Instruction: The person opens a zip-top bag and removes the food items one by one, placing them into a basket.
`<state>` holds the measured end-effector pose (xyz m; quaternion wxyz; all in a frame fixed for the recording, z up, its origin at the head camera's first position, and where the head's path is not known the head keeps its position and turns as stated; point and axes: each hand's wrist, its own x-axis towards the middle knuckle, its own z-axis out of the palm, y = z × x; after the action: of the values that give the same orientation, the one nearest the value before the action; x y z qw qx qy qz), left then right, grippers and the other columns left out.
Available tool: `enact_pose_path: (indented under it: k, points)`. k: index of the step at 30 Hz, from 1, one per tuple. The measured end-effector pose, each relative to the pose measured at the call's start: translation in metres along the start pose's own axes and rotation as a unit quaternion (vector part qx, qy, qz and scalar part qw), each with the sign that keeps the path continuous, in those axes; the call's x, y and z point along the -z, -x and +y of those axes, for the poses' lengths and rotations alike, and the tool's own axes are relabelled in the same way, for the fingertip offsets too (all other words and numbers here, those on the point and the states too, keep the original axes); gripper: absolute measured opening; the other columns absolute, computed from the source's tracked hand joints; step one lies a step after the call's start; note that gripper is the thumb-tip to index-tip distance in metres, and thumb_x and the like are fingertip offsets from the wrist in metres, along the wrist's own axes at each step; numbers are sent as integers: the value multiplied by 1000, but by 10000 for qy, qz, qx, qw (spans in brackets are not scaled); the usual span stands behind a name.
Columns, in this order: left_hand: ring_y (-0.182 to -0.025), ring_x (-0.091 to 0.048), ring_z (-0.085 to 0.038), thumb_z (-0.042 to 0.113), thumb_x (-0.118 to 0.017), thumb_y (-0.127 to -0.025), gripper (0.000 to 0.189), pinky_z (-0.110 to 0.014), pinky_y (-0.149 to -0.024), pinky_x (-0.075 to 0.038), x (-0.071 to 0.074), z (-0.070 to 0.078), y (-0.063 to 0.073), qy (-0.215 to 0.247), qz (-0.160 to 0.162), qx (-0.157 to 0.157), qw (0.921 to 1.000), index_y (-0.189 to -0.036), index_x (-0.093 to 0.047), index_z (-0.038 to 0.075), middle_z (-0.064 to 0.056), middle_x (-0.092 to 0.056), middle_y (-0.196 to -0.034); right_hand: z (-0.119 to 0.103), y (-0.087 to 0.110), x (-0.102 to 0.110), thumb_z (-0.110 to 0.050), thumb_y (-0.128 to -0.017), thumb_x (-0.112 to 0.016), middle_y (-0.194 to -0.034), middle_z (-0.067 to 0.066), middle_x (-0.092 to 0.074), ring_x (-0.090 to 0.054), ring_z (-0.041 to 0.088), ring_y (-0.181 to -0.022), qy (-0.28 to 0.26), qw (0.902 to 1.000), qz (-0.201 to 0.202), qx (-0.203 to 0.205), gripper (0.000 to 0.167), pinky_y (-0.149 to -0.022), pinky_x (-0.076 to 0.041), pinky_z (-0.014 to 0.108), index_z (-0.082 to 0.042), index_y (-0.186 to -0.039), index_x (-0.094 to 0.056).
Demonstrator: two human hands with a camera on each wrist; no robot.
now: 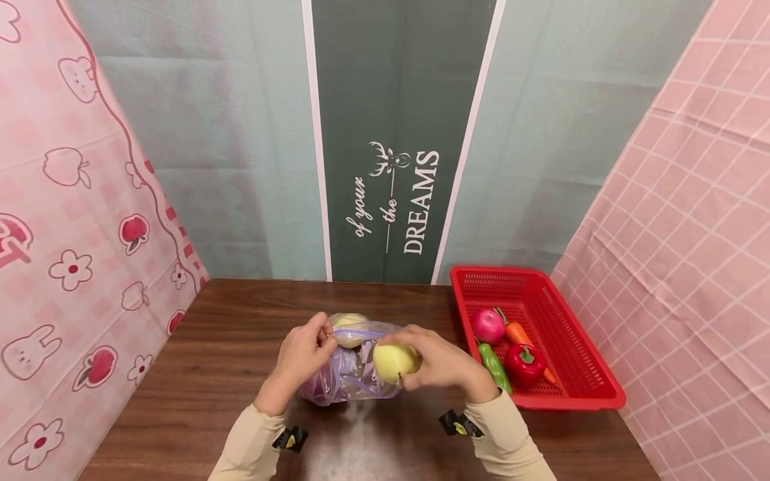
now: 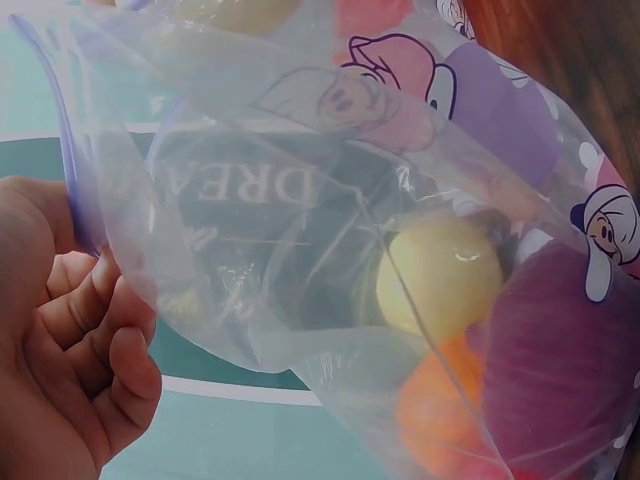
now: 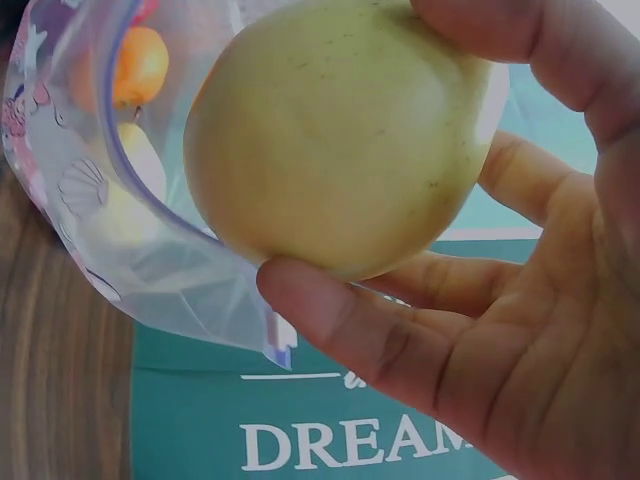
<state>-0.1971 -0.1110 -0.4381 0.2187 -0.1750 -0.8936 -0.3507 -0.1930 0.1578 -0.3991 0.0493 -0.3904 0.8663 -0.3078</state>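
Observation:
A clear zip bag (image 1: 327,391) with purple edging and cartoon prints lies on the table before me, its mouth spread. My left hand (image 1: 303,354) pinches the bag's rim at its left side. In my right hand (image 1: 442,359) is a yellow-green pear (image 1: 394,363), gripped between thumb and fingers at the bag's mouth. The right wrist view shows the pear (image 3: 335,140) beside the purple zip edge. Through the plastic, the left wrist view shows a yellow fruit (image 2: 440,275), an orange fruit (image 2: 440,410) and a large purple thing (image 2: 565,360), its kind unclear.
To the right stands a red plastic basket (image 1: 577,347). It holds a pink round vegetable (image 1: 488,326), a carrot (image 1: 517,333), a green pepper (image 1: 494,367) and a red bell pepper (image 1: 525,363). Printed cloths hang around the brown wooden table (image 1: 180,387).

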Motion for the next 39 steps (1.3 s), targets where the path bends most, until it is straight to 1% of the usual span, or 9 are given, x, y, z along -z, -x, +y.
enact_pose_path:
  k: [6, 14, 20, 26, 32, 34, 39]
  points:
    - [-48, -40, -5, 14, -57, -71, 8, -25, -44, -32, 0, 0, -1, -33, 13, -129, 9999, -75, -50, 15, 16, -43, -57, 1, 5, 13, -15, -63, -76, -105, -4, -52, -51, 14, -89, -250, 9996, 112, -58, 62, -66, -49, 27, -22, -122, -59]
    - [-48, -40, -4, 11, -59, -70, 12, -25, -44, -32, 0, 0, -1, -41, 30, -99, 9999, -75, -49, 16, 17, -43, -57, 7, 11, 25, -15, -64, -77, -106, -3, -52, -51, 15, -90, -274, 9990, 281, -202, 61, -65, -50, 29, -21, -123, -58]
    - [-48, -40, -5, 11, -59, -71, 11, -25, -44, -33, 1, 0, -1, -65, 7, -109, 9999, -75, -50, 16, 17, -42, -57, 15, 17, 32, -16, -63, -77, -104, -3, -52, -50, 16, -90, -185, 9986, 417, -257, 63, -64, -50, 29, -20, -122, -58]
    - [-48, -39, -5, 9, -61, -70, 14, -25, -44, -32, 1, 1, 0, -63, 25, -94, 9999, -75, -49, 17, 17, -42, -57, 25, 23, 39, -18, -64, -78, -102, -6, -53, -50, 15, -88, 40, 9983, 517, -258, 63, -66, -49, 29, -19, -123, -57]
    - [-48, -39, -4, 10, -60, -71, 14, -25, -44, -32, 0, 0, 0, -74, 26, -94, 9999, -75, -49, 17, 17, -42, -57, 33, 29, 47, -16, -63, -78, -102, -4, -53, -51, 18, -87, -98, 9975, 547, -434, 64, -66, -49, 31, -17, -124, -55]
    - [-48, -39, -4, 10, -60, -71, 13, -25, -44, -32, 0, 0, 0, -70, 37, -106, 9999, -75, -49, 17, 17, -42, -57, 36, 31, 50, -16, -63, -77, -102, -3, -53, -51, 18, -87, -72, 9970, 588, -497, 64, -66, -49, 31, -17, -124, -55]
    - [-48, -39, -4, 11, -60, -70, 13, -24, -43, -32, -1, 0, 0, -33, 72, -140, 9999, -74, -49, 17, 17, -42, -57, 43, 40, 60, -16, -64, -76, -102, -5, -55, -51, 17, -87, 197, 9948, 757, -656, 63, -66, -47, 32, -18, -123, -56]
